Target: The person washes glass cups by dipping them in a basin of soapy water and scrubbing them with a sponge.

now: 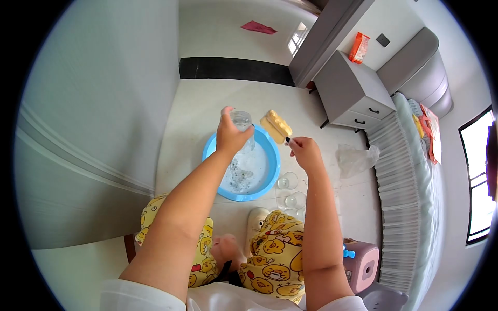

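Observation:
My left hand [232, 133] is wrapped round a clear glass jar [242, 120], held above the far part of a blue basin [240, 197]. Soapy water with dark specks [244, 173] lies in the basin. To the right of the basin, my right hand [306, 152] pinches the end of a yellow sponge brush [276, 126]. The sponge head points up and left, apart from the jar. Clear drinking glasses [287, 181] stand on the floor right of the basin, below my right hand, some partly hidden by my forearm and knee.
A grey nightstand [353, 90] with an orange packet [359, 47] on top stands at the far right, next to a bed [397, 192]. A plastic bag [358, 159] lies on the floor. A pink box [361, 267] sits near my right elbow. A grey panel [98, 129] rises on the left.

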`<state>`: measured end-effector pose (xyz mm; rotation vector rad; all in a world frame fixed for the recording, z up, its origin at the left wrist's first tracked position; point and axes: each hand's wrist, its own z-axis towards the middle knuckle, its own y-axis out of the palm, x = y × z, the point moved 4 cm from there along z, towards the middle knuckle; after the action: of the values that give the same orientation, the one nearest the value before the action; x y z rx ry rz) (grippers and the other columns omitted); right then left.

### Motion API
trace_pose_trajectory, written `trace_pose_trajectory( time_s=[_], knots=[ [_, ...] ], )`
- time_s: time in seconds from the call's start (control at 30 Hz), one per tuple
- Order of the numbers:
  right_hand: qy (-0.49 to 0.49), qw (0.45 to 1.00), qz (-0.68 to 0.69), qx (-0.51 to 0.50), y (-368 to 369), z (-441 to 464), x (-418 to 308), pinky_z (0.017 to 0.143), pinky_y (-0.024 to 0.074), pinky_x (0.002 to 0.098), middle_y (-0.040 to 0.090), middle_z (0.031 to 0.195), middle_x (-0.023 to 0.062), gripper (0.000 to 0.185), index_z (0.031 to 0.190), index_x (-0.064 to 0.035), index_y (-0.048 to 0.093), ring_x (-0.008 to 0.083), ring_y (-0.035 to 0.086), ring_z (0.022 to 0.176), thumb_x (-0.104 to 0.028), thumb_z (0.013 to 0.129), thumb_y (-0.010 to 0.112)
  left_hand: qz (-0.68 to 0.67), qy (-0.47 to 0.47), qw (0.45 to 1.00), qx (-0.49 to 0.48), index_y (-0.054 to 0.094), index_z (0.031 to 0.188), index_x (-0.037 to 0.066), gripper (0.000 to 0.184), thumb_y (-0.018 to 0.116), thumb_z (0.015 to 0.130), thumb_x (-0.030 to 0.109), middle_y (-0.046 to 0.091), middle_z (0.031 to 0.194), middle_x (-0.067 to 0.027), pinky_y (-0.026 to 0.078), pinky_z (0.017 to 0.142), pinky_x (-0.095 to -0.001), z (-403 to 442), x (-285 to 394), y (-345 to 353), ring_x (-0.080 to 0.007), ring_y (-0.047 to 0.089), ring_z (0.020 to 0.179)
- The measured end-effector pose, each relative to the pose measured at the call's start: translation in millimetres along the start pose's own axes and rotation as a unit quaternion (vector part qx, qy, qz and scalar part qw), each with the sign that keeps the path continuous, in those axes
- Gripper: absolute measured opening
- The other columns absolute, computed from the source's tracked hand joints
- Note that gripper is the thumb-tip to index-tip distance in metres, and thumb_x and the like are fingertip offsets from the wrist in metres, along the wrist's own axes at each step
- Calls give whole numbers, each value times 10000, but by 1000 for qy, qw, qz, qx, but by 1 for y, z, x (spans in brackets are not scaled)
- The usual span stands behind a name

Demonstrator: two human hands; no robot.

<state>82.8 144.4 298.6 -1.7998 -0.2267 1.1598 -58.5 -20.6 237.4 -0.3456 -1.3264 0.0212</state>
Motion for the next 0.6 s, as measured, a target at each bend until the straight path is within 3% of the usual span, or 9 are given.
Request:
trace_pose_trajectory(
  time_s=[0.03, 0.17, 0.33, 0.4, 0.47, 0.6],
  knots=[
    [-33, 999, 35, 22, -1, -1, -7, 577, 455, 314, 607, 613, 91, 195, 777, -47, 656, 195, 590, 576, -206, 784, 544, 26, 76, 997, 5, 325, 1186, 88, 695, 710, 616, 190, 504, 1071, -209, 445, 801, -383, -2, 5, 2, -326, 521, 973],
    [-88, 993, 31, 71, -5, -7, -24, 573, 449, 329, 600, 630, 109, 191, 787, -47, 647, 237, 578, 583, -208, 793, 545, 80, 159, 983, -42, 295, 1237, 73, 766, 709, 601, 177, 494, 1094, -227, 421, 853, -411, -10, 12, 9, -374, 495, 1016],
    [-155, 987, -42, 15, 13, -8, -33, 589, 451, 374, 604, 691, 136, 185, 789, -57, 642, 299, 576, 642, -227, 793, 568, 80, 166, 979, -88, 281, 1256, 51, 785, 704, 607, 176, 468, 1149, -229, 395, 898, -410, -15, 14, 12, -378, 466, 1063],
    [-132, 989, -61, 19, 23, -6, -30, 601, 456, 390, 604, 712, 144, 182, 793, -67, 647, 313, 577, 668, -229, 797, 566, 71, 161, 978, -113, 267, 1275, 28, 809, 702, 610, 176, 449, 1188, -223, 376, 929, -402, -16, 17, 12, -371, 449, 1094],
    [-95, 988, -81, 93, 27, 0, -19, 567, 441, 367, 592, 659, 144, 183, 755, -56, 646, 306, 557, 604, -209, 788, 551, 104, 144, 975, -133, 239, 1300, 27, 844, 693, 602, 167, 449, 1190, -227, 374, 934, -397, -19, 20, 11, -373, 449, 1093],
    [-86, 987, -103, 89, 25, 0, -21, 582, 448, 379, 598, 677, 149, 188, 764, -64, 653, 320, 563, 628, -224, 785, 555, 103, 128, 973, -162, 220, 1315, 22, 865, 685, 599, 165, 448, 1191, -231, 374, 935, -394, -21, 24, 11, -379, 445, 1095]
  ],
)
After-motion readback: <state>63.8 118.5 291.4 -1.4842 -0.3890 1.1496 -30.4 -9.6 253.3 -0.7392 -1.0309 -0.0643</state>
